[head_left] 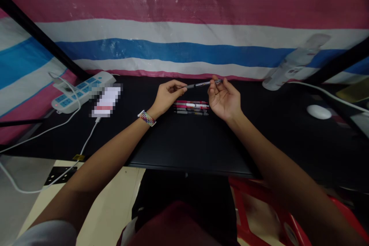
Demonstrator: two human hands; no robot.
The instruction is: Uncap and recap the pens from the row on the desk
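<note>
A dark pen with a clear section is held up above the black table, slanting slightly upward to the right. Its left end is pinched between the thumb and fingers of my left hand. My right hand, palm turned up, closes its fingertips on the pen's other end. Several pens lie side by side on the table just below, red and white ones at the back and dark ones nearer me. The right ends of these pens come close to my right hand.
At the left sit a power strip and a charging phone with white cables. A clear bottle stands at the back right, near a white mouse. A striped plastic sheet hangs behind the black table.
</note>
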